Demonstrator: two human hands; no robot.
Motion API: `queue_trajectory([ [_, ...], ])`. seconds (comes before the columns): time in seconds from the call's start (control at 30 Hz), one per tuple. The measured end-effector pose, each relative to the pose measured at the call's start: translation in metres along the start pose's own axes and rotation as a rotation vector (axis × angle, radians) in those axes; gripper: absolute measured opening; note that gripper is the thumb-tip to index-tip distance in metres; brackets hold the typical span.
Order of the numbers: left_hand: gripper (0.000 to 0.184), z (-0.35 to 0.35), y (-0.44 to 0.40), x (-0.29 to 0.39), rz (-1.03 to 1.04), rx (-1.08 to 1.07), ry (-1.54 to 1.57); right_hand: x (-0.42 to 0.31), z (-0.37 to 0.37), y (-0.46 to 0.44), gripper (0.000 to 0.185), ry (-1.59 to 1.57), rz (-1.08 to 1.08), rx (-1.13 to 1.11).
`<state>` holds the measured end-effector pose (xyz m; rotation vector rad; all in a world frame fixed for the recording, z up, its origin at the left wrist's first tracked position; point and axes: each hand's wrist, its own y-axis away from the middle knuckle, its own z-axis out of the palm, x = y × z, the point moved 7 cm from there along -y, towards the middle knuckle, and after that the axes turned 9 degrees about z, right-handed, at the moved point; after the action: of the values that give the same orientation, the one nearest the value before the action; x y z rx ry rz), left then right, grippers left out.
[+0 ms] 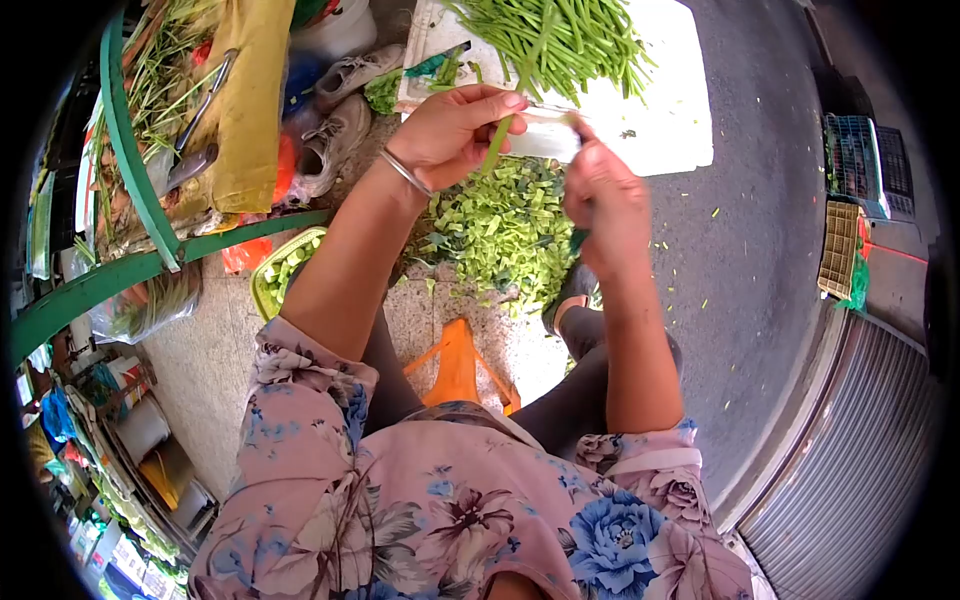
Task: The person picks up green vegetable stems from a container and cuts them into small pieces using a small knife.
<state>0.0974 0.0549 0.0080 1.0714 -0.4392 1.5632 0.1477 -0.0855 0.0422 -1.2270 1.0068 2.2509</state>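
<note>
My left hand point(455, 135), with a bangle at its wrist, pinches a long green stem point(498, 143) between thumb and fingers. My right hand point(607, 205) is wrapped around the dark handle of a knife, blurred by motion. The pale knife blade point(548, 116) points left towards the stem; whether it touches is unclear. Just beyond my hands, a heap of green stems point(570, 45) lies on a white foam box point(685, 135). Below my hands, a pile of cut green pieces point(505, 225) covers the ground.
An orange stool point(455, 365) stands between my legs. To the left are a yellow-green basket point(260, 292) of cut pieces, a pair of shoes point(325, 150) and a green metal frame point(120, 285). Crates point(850, 165) and a roller shutter point(850, 440) are at the right.
</note>
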Motion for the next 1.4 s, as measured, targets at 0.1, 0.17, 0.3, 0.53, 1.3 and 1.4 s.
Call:
queue_trajectory([
  [0.1, 0.025, -0.002, 0.004, 0.000, -0.022, -0.030, -0.029, -0.027, -0.048, -0.005, 0.034, -0.186, -0.108, 0.190],
  [0.17, 0.025, -0.005, 0.005, 0.003, -0.015, -0.048, -0.021, -0.046, -0.091, -0.007, 0.019, -0.323, -0.195, 0.249],
  [0.3, 0.028, -0.009, 0.006, 0.008, 0.006, -0.011, 0.035, -0.066, -0.155, 0.015, 0.027, -0.477, -0.329, 0.548],
  [0.53, 0.029, -0.009, -0.005, 0.012, 0.104, 0.020, 0.100, -0.024, -0.096, 0.010, 0.022, 0.291, 0.098, 0.566],
  [1.3, 0.027, 0.001, -0.005, 0.007, 0.109, 0.030, -0.032, 0.010, 0.019, 0.014, 0.030, 0.482, -0.390, 0.025],
  [1.4, 0.030, 0.005, -0.003, 0.005, 0.061, -0.019, -0.076, 0.011, 0.005, 0.011, 0.028, 0.349, -0.150, 0.078],
])
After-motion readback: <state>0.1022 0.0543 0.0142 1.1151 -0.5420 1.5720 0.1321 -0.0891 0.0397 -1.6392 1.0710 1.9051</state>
